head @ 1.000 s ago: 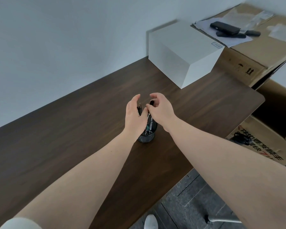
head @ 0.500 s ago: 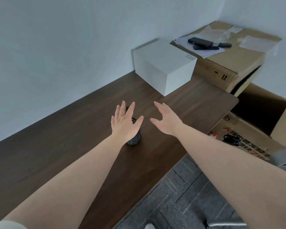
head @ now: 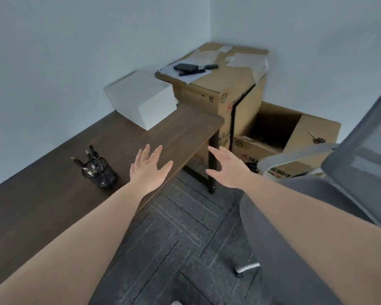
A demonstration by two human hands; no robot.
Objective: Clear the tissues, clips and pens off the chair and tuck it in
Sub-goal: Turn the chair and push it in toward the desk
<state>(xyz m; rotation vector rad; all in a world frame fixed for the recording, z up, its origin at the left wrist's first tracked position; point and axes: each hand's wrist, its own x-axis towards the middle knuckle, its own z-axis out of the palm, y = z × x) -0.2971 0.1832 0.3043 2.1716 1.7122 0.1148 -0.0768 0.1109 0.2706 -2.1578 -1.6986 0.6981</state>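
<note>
A dark mesh pen holder (head: 100, 173) with several pens (head: 90, 154) in it stands on the dark wooden desk (head: 42, 194). My left hand (head: 149, 169) hovers open over the desk's front edge, to the right of the holder. Past the desk's corner, my right hand (head: 228, 167) is open above the floor with fingers spread. The grey office chair (head: 295, 216) fills the right side; its mesh back (head: 365, 155) rises at far right and my right forearm crosses its seat. No tissues or clips show on the visible part of the seat.
A white box (head: 143, 100) sits at the desk's far end. Beside the desk stands a tall cardboard box (head: 224, 89) with dark objects (head: 186, 67) on top, and an open carton (head: 295, 137) behind the chair. Grey carpet tiles (head: 180, 238) lie between desk and chair.
Both hands have let go of the pens and holder and swung right, away from it. The view has turned right, bringing the chair into sight.
</note>
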